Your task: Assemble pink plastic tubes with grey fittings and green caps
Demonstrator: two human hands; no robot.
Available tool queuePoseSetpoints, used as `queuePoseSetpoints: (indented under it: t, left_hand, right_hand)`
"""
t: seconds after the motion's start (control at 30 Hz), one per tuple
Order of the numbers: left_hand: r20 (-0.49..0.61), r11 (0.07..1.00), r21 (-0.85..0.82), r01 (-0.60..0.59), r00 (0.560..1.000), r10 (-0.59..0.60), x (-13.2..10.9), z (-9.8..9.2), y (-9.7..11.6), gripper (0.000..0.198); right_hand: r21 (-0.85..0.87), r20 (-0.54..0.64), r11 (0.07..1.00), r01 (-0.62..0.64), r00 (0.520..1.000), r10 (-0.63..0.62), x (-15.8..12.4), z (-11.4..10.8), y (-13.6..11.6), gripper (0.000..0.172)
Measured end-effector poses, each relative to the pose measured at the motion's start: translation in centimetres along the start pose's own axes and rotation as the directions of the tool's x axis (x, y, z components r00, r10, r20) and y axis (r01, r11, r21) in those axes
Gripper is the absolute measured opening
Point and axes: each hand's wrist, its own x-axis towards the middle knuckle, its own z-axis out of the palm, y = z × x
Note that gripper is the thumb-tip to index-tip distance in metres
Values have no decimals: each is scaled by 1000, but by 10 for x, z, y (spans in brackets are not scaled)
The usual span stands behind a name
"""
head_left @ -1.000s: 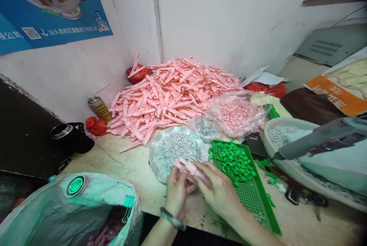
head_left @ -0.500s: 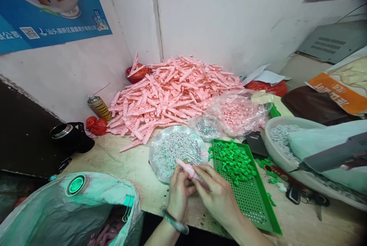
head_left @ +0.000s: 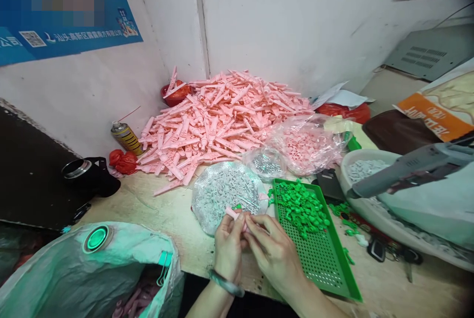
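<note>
The left hand [head_left: 229, 251] and right hand [head_left: 276, 254] are pinching a small pink plastic part [head_left: 232, 213] above a bag of grey pieces [head_left: 217, 194], fingers nearly closed; a slipping grip could drop it toward the green tray [head_left: 335, 231] alongside.

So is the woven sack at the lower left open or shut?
Open: the woven sack gapes, showing pink plastic parts inside.

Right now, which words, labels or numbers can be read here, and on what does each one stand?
"汕头高新区" and "有限公司" on the blue wall poster; the characters between them are too blurred to read.
Orange band of the printed bag: upside-down characters, too blurred to read.
Spray can: label too small to read.
</note>
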Motion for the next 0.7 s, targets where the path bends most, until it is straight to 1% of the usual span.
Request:
queuePoseSetpoints:
  t: [0.07,0.1,0.13,0.17,0.2,0.23,0.27,0.3,0.33,0.37,0.43,0.47,0.5,0.53,0.6,0.63,0.7]
  left_hand:
    - [-12,999,-29,16,1000,-16,1,0,3,52]
    - [-15,999,-40,20,1000,-21,0,-1,5,52]
    - [-18,999,-44,17,1000,-18,0,-1,8,53]
    - [-19,999,-36,-2,1000,1,-1,-1,10,53]
    - [-18,999,-16,-36,999,36,-3,-1,12,52]
    - [-12,997,15,-80,997,80,-4,-1,13,51]
    - [-1,991,49,-127,992,127,-6,-1,14,49]
    - [14,983,76,-169,986,168,-7,-1,15,47]
    - [26,976,87,-201,980,200,-7,-1,16,46]
    - [34,973,79,-217,976,215,-7,0,18,44]
    - [33,979,9,-203,979,203,-5,4,21,38]
    - [26,983,-50,-175,984,176,-4,6,23,34]
    - [18,985,-115,-131,991,133,-2,9,25,27]
    - [12,981,-181,-72,997,75,-1,12,27,20]
    - [18,955,-292,59,998,-56,-1,17,31,7]
    - [39,937,-329,119,993,-112,-1,19,32,4]
    - [86,916,-353,191,981,-171,-2,21,33,5]
  right_hand:
    - [44,12,997,-59,998,58,0,-3,1,32]
    - [73,41,989,-128,991,125,1,-7,2,30]
    - [113,96,968,-224,972,213,2,-11,3,27]
    - [166,182,927,-336,934,306,3,-16,4,23]
    - [224,285,866,-446,880,380,4,-20,4,21]
    - [280,378,797,-536,824,421,5,-24,5,23]
    - [330,444,735,-592,785,432,7,-27,6,27]
    - [372,478,698,-612,771,421,9,-28,8,29]
    - [392,481,698,-599,780,399,13,-28,11,30]
    - [368,458,739,-565,801,385,20,-28,17,30]
    - [209,364,852,-480,847,388,43,-30,37,26]
    - [56,275,896,-441,869,411,59,-33,51,24]
    - [-27,154,892,-452,879,451,78,-38,68,21]
    - [-73,50,879,-471,879,475,97,-45,86,25]
    - [-162,-158,835,-527,849,505,135,-63,122,37]
    - [-196,-235,810,-552,829,508,152,-72,138,40]
    - [-240,-314,776,-583,803,506,177,-88,161,41]
